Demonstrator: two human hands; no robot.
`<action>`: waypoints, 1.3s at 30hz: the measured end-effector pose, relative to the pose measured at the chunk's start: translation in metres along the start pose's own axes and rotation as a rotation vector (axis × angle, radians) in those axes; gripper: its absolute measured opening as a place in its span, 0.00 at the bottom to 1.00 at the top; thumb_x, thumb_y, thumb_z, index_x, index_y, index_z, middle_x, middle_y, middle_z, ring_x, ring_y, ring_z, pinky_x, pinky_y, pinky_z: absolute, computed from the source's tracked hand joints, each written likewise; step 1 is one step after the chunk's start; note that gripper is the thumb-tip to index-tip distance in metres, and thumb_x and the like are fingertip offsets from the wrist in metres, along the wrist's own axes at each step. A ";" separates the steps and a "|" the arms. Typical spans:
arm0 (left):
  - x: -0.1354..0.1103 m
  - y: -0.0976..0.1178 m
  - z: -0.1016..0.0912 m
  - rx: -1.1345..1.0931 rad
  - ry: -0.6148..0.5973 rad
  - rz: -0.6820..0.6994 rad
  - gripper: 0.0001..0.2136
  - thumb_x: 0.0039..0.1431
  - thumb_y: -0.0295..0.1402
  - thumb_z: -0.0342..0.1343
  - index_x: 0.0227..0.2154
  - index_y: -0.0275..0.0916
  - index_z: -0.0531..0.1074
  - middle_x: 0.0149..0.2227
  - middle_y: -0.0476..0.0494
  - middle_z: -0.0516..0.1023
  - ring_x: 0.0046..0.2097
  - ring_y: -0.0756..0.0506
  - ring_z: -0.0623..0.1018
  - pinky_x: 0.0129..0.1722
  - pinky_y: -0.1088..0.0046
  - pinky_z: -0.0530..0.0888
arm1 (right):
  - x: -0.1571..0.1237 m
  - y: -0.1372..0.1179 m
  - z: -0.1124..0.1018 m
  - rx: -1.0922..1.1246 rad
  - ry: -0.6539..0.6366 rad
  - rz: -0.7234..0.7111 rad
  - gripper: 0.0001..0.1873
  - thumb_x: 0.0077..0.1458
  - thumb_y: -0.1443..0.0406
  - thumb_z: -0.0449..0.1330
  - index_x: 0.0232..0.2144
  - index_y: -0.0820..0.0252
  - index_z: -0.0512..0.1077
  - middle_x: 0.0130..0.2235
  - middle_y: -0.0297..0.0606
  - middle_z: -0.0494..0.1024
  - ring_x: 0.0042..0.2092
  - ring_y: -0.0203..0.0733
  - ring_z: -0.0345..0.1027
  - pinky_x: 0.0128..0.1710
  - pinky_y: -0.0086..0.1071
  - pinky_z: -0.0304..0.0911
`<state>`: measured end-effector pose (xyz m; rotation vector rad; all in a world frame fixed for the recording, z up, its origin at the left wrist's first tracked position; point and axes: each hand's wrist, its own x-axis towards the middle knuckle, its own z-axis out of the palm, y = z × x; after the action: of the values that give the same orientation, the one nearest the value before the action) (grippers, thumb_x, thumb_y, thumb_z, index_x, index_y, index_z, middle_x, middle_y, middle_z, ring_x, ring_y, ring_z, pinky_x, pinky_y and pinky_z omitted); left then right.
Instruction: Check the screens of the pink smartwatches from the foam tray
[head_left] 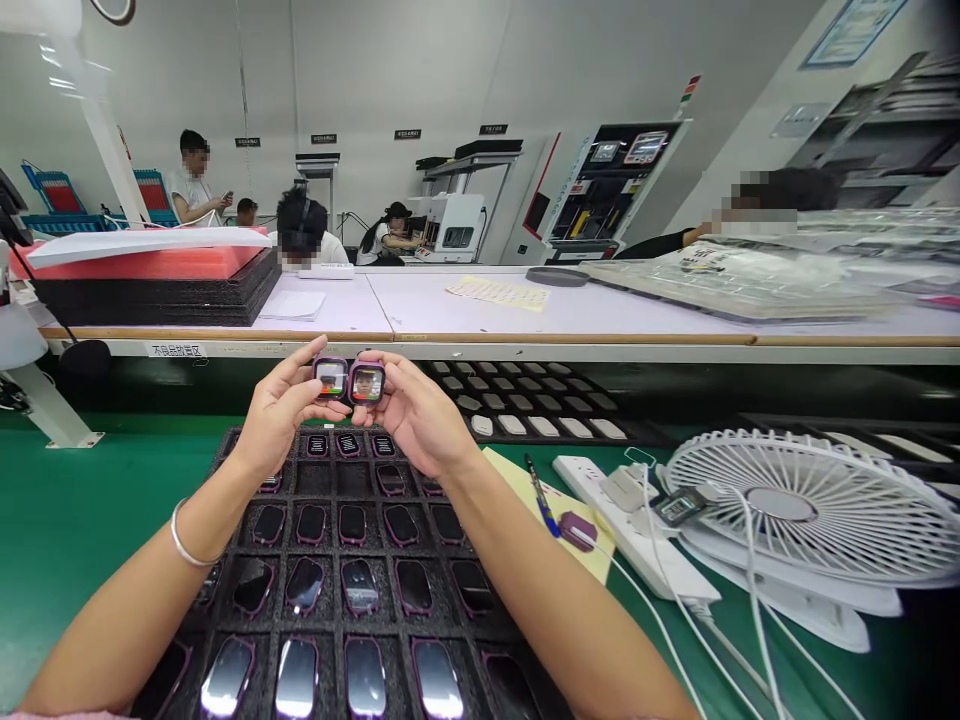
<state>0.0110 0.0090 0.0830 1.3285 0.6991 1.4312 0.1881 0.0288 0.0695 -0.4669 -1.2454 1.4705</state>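
Side by side above the far end of a black foam tray (334, 482), two purple-framed smartwatches are held up with lit screens. My left hand (281, 410) is closed on the left smartwatch (330, 378), its thumb over the screen's lower left. In my right hand (416, 405) is the right smartwatch (367, 384), gripped by its edges. Both screens show a picture with a coloured strip along the bottom. Rows of similar dark-screened watches (352, 524) lie in the tray's compartments below, and several in the far row have lit text.
To the right are a white fan (787, 510), a power strip (637, 530) with cables, a blue pen (541, 497) and a purple charger-like piece (577, 531) on yellow paper. A raised shelf (420, 310) crosses ahead, foam sheets (157, 290) stacked on its left. Several people sit or stand beyond.
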 end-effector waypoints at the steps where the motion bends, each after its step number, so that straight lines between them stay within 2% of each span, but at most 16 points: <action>1: 0.000 0.000 0.000 0.007 -0.003 0.006 0.32 0.52 0.34 0.63 0.62 0.36 0.68 0.38 0.46 0.81 0.31 0.47 0.83 0.36 0.69 0.82 | 0.000 -0.001 0.000 0.003 -0.001 -0.004 0.16 0.60 0.55 0.62 0.46 0.56 0.71 0.34 0.34 0.78 0.28 0.37 0.72 0.30 0.33 0.67; 7: 0.004 0.003 0.004 0.073 0.005 0.070 0.29 0.51 0.30 0.64 0.59 0.38 0.71 0.41 0.45 0.80 0.32 0.50 0.81 0.36 0.71 0.83 | 0.001 -0.009 0.002 -0.003 -0.018 -0.007 0.16 0.60 0.56 0.61 0.46 0.56 0.70 0.36 0.35 0.81 0.29 0.38 0.74 0.33 0.34 0.69; 13: 0.008 0.010 0.009 0.103 0.016 0.115 0.27 0.51 0.29 0.64 0.57 0.39 0.72 0.43 0.45 0.79 0.32 0.51 0.81 0.36 0.72 0.82 | 0.006 -0.020 0.002 -0.052 -0.032 -0.049 0.18 0.58 0.55 0.62 0.48 0.56 0.69 0.34 0.34 0.79 0.30 0.38 0.75 0.34 0.35 0.69; 19: 0.010 0.017 0.012 0.144 0.018 0.194 0.27 0.49 0.27 0.66 0.54 0.39 0.70 0.39 0.48 0.77 0.30 0.50 0.81 0.33 0.74 0.80 | 0.004 -0.030 0.007 -0.136 -0.032 -0.143 0.26 0.48 0.62 0.69 0.49 0.53 0.69 0.41 0.33 0.78 0.33 0.38 0.75 0.37 0.34 0.71; 24: 0.008 0.017 0.014 0.192 0.018 0.224 0.24 0.48 0.30 0.68 0.50 0.41 0.71 0.39 0.48 0.76 0.29 0.52 0.77 0.31 0.74 0.76 | -0.001 -0.026 0.009 -0.216 -0.053 -0.207 0.27 0.49 0.63 0.69 0.51 0.52 0.68 0.45 0.35 0.77 0.34 0.37 0.75 0.38 0.35 0.73; 30: -0.005 0.009 0.011 0.196 0.000 0.196 0.24 0.46 0.28 0.67 0.48 0.41 0.70 0.41 0.47 0.76 0.35 0.50 0.78 0.35 0.74 0.77 | -0.013 -0.013 0.009 -0.192 -0.054 -0.171 0.26 0.49 0.68 0.65 0.51 0.51 0.67 0.45 0.36 0.76 0.35 0.38 0.74 0.41 0.37 0.73; 34: -0.021 -0.003 0.005 0.203 -0.035 0.115 0.23 0.47 0.26 0.65 0.48 0.40 0.69 0.44 0.46 0.76 0.32 0.51 0.79 0.35 0.74 0.78 | -0.027 0.003 0.004 -0.133 -0.037 -0.103 0.27 0.46 0.69 0.65 0.50 0.53 0.68 0.45 0.35 0.75 0.33 0.36 0.74 0.38 0.36 0.72; 39: -0.039 -0.020 -0.001 0.214 -0.012 -0.022 0.21 0.49 0.29 0.65 0.48 0.39 0.70 0.42 0.46 0.77 0.30 0.51 0.79 0.31 0.74 0.79 | -0.044 0.025 -0.003 -0.115 -0.023 -0.002 0.23 0.51 0.66 0.66 0.51 0.54 0.69 0.39 0.34 0.77 0.32 0.38 0.74 0.36 0.36 0.71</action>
<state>0.0106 -0.0205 0.0503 1.4870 0.8752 1.3580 0.1922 -0.0048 0.0320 -0.5263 -1.3537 1.4109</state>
